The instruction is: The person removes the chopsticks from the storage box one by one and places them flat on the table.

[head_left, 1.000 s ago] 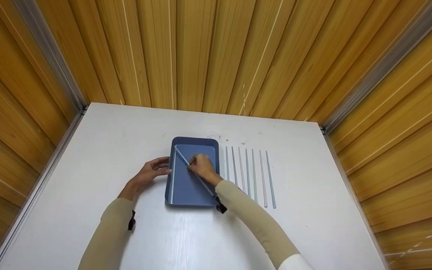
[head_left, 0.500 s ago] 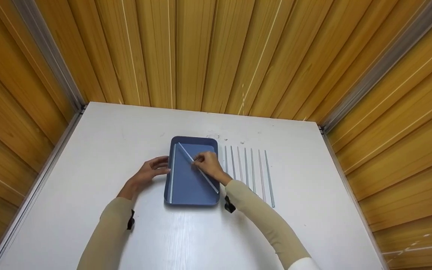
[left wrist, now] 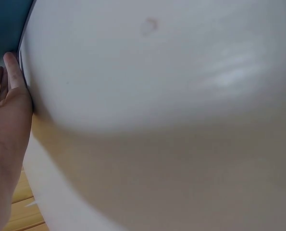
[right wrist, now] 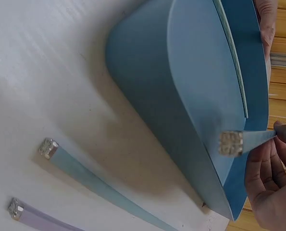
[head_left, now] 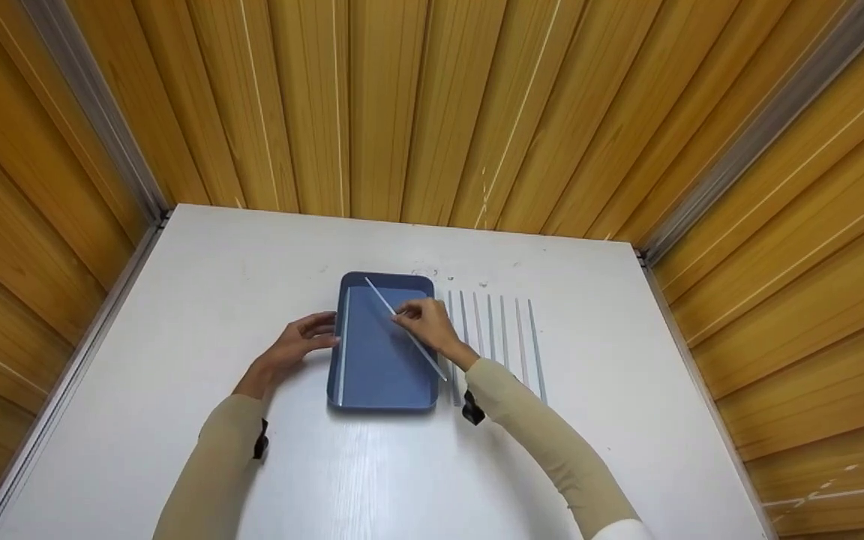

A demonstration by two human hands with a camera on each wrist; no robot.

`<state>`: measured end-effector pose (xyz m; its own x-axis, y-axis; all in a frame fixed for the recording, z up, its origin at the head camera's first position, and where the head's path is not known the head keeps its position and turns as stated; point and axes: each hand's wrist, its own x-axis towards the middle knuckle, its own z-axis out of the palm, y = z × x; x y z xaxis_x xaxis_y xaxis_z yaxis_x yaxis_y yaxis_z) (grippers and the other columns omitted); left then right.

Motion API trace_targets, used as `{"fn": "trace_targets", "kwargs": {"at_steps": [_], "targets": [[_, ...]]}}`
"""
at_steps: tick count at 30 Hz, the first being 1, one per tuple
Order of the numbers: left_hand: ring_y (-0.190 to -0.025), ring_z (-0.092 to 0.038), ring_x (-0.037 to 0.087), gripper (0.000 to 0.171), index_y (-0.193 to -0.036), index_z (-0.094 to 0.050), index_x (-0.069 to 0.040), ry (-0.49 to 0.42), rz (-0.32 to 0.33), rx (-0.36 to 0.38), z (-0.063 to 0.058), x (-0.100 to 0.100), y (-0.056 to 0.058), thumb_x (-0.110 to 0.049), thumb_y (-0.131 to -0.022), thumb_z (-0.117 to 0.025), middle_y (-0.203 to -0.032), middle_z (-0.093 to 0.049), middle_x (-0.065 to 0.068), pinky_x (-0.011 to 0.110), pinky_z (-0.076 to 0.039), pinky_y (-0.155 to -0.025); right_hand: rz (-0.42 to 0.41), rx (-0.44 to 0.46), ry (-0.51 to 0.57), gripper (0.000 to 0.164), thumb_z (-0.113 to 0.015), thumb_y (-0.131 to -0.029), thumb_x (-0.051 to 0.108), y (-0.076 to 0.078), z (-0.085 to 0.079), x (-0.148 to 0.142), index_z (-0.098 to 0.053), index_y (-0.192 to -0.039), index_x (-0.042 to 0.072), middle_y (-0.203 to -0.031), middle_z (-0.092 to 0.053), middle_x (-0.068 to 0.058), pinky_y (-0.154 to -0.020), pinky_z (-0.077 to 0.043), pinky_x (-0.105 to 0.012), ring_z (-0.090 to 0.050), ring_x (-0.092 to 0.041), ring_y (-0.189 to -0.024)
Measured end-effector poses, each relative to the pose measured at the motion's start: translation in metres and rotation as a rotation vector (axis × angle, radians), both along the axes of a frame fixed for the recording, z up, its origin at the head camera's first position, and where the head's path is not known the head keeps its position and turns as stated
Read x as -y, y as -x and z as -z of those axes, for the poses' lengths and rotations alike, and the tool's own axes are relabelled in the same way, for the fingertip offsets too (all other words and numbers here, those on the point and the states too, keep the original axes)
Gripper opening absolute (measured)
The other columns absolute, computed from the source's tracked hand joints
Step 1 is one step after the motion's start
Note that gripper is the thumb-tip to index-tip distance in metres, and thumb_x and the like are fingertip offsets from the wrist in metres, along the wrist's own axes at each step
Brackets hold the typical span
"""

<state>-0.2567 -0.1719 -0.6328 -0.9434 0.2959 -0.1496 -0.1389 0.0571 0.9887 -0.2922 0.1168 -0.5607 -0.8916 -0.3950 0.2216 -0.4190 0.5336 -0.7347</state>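
My right hand (head_left: pixel 429 324) pinches a pale blue-green chopstick (head_left: pixel 421 349) near its middle and holds it slanted over the blue tray (head_left: pixel 387 379). The lower end of that chopstick reaches past the tray's right rim; in the right wrist view its patterned silver end (right wrist: pixel 230 143) points at the camera. Another light chopstick (head_left: pixel 344 349) lies lengthwise in the tray along the left wall. At the tray's left side, my left hand (head_left: pixel 297 349) rests its fingertips against the wall, fingers spread loosely. In the left wrist view, the thumb (left wrist: pixel 12 65) touches the tray edge.
Right of the tray, several chopsticks (head_left: pixel 503 322) lie side by side on the white table (head_left: pixel 372 472), in pale blue-green and pinkish tones. My right forearm covers part of them. Wood-patterned panels (head_left: pixel 379 112) stand behind and at both sides of the table.
My right hand has moved right and lifted the chopstick, which rested slantwise in the tray before. Its lower end now passes over the right rim. My left hand stays in place.
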Motion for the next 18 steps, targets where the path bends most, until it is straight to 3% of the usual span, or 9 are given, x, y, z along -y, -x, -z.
{"fn": "trace_targets", "kwargs": {"at_steps": [10,18], "targets": [[-0.136,-0.054,0.027,0.071,-0.155,-0.038,0.0,-0.005,0.012,0.016,0.0,0.0,0.0,-0.011,-0.094,-0.073,-0.152,-0.049,0.026,0.024,-0.049,-0.103,-0.004,-0.039,0.022,0.014,-0.077,-0.091,0.008,0.0,-0.012,-0.024,-0.078,-0.098,-0.004,-0.086,-0.077,-0.018,-0.065,-0.054,-0.023,-0.072,-0.028,-0.073],[-0.136,-0.054,0.027,0.07,-0.155,-0.039,-0.001,-0.022,0.009,0.017,-0.002,0.001,-0.001,-0.01,-0.095,-0.073,-0.152,-0.048,0.026,0.023,-0.05,-0.102,0.041,-0.07,0.017,0.014,-0.077,-0.09,0.009,0.004,-0.02,-0.053,-0.078,-0.097,-0.003,-0.083,-0.077,-0.018,-0.066,-0.055,-0.024,-0.072,-0.029,-0.072]]}}
